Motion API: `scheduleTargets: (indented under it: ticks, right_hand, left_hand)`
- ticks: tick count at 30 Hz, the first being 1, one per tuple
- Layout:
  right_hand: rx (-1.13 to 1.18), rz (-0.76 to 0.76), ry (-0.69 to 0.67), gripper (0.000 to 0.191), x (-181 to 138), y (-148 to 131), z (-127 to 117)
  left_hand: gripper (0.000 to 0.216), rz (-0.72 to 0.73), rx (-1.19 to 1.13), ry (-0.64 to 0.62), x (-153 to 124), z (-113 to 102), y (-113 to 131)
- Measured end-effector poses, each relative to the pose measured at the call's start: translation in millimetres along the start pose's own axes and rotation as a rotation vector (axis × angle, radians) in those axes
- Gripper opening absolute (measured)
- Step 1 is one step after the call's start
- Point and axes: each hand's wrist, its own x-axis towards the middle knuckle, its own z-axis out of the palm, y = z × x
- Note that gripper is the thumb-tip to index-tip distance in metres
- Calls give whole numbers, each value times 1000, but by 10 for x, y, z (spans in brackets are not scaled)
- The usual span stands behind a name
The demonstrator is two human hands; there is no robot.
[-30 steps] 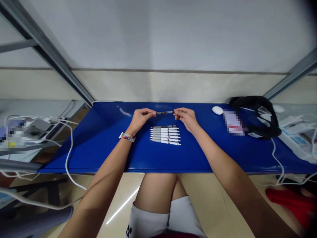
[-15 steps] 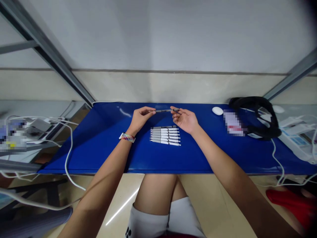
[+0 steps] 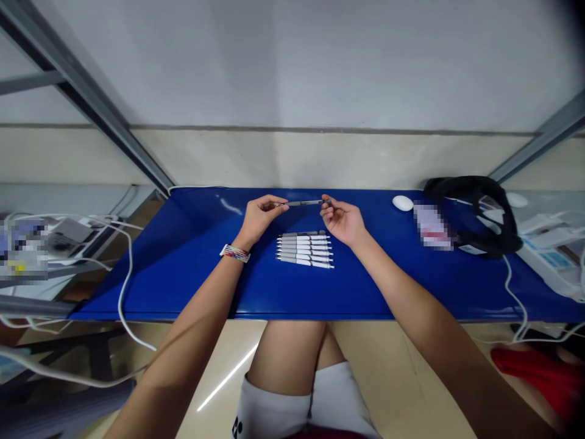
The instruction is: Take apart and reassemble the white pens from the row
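Note:
A grey pen [image 3: 303,203] is held level above the blue table mat [image 3: 183,262], one end in each hand. My left hand [image 3: 259,217] pinches its left end with curled fingers. My right hand [image 3: 342,221] pinches the right end, palm turned up. Just below them a row of several white and grey pens [image 3: 303,250] lies side by side on the mat. A coloured band sits on my left wrist.
A white mouse [image 3: 403,203] and a black headset [image 3: 475,213] lie at the mat's right end, with white devices and cables beyond. White cables [image 3: 121,286] hang off the left edge. Grey frame bars run up both sides.
My right hand has turned palm-up and slid slightly along the pen, which rose a little. The left hand and the row of pens have stayed put.

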Motion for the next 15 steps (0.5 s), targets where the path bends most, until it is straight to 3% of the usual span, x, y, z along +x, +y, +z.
scheduleTargets:
  ticks: [15]
  right_hand:
    - [39,-27,-4,23,-40,19,87]
  left_hand:
    - [30,-16,-16,4,-14,26,48]
